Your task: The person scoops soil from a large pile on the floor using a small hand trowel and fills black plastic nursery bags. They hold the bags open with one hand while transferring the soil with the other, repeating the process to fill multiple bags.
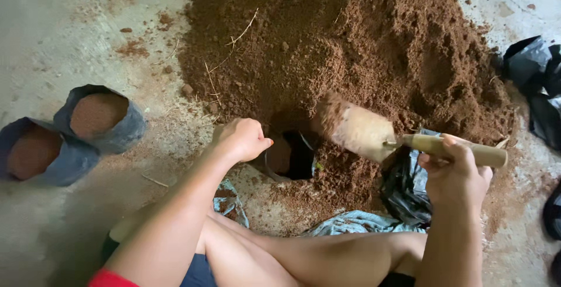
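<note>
My right hand (456, 173) grips the wooden handle of a small trowel (365, 132), whose soil-covered blade points left over an open black grow bag (289, 158). My left hand (242, 138) holds the rim of that bag, which is partly filled with brown soil. The bag stands at the near edge of a big heap of brown soil (350, 42). My bare legs lie below the bag.
Two filled grey grow bags (125, 132) (64, 164) stand side by side at the left on the concrete floor. Empty black plastic bags lie at the right (534, 71) and under my right hand (403, 188). Dry stems lie scattered on the soil.
</note>
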